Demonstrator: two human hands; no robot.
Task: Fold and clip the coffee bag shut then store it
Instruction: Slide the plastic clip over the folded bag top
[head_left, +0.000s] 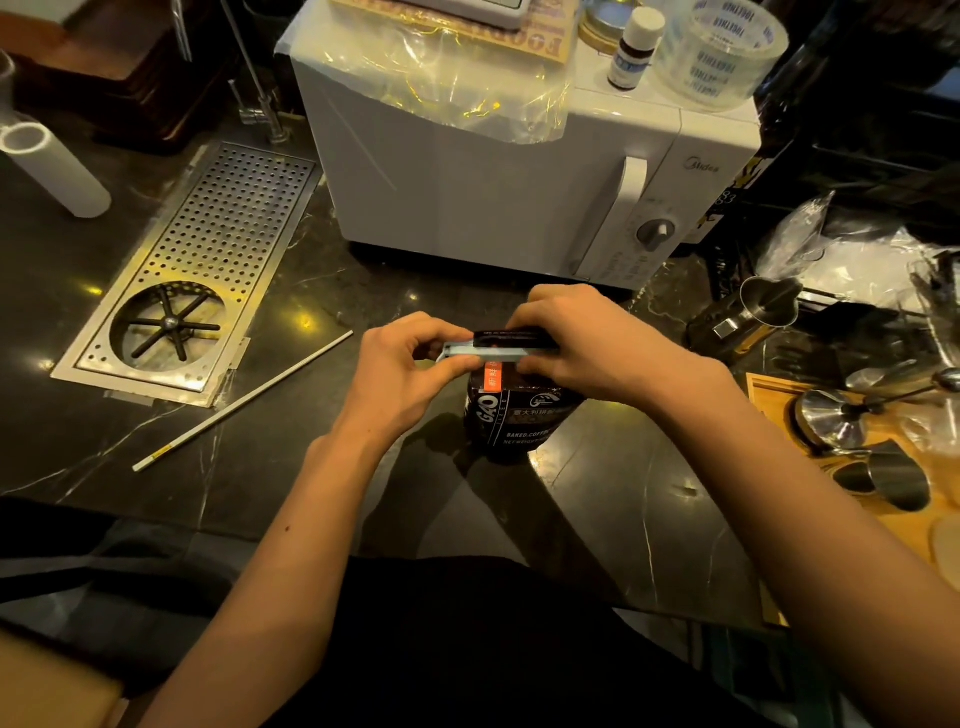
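Dark marble counter (291, 291), dim warm light, white microwave (498, 171) just beyond your hands, perforated drain tray (208, 249) off past your left hand, steel pitcher (769, 304) and tamper gear out past your right. Coffee bag (514, 415) stands upright on the counter directly under both hands, folded top pointing up. Clip (485, 353) is a pale bar lying along the fold, long axis running hand to hand, left-right. Your left hand (405, 369) is pinching the clip's free end, which sticks out toward it; your right hand (587, 343) is closed over the other end of the fold and the bag's top, fingers wrapped, thumb side hidden. Can't tell if the clip is latched yet; looks like it's seated on the fold but not confirmed snapped. Left hand is the one on the closing end, so the squeeze is probably yours there, right hand just bracing. Loose white rod (244, 402) lies on the counter beyond your left wrist, well clear. No storage spot obvious from here.
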